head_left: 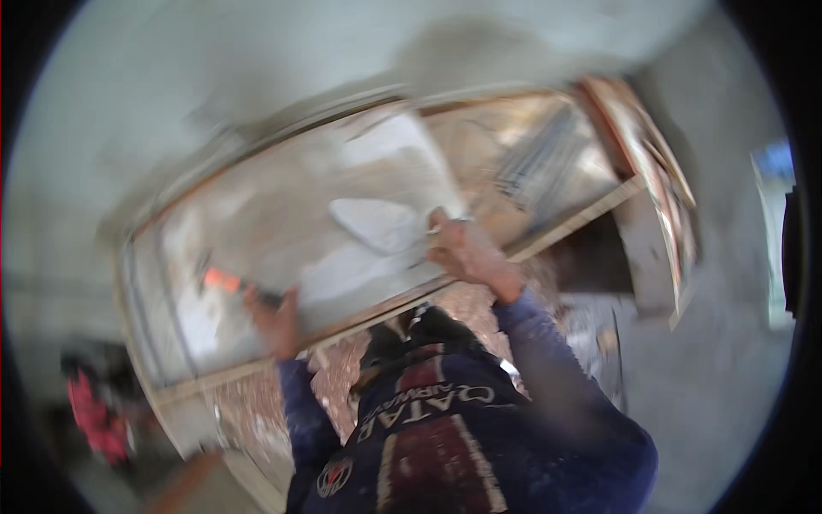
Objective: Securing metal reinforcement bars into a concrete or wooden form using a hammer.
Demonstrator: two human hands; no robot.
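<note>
Motion blur softens both hands and much of the board. My left hand [276,324] is at the near edge of the pale, dusty wood-framed board [257,236]. Its fingers and thumb close about the black end of a tool with an orange part [222,279]; it looks like a hammer, but its head is smeared. Farther right, my right hand [469,255] is over the board with fingers bent. What it grips, if anything, is too blurred to name. A flat, pale, roughly triangular piece [374,224] lies just left of those fingers; whether they touch it I cannot tell.
Several long grey metal rods [541,154] lie on the brown right section. A raised wooden side [646,154] bounds the right end. Below the near edge is reddish, rubble-like ground [257,411]. A red item [96,415] stands at lower left, and a grey wall [719,111] rises right.
</note>
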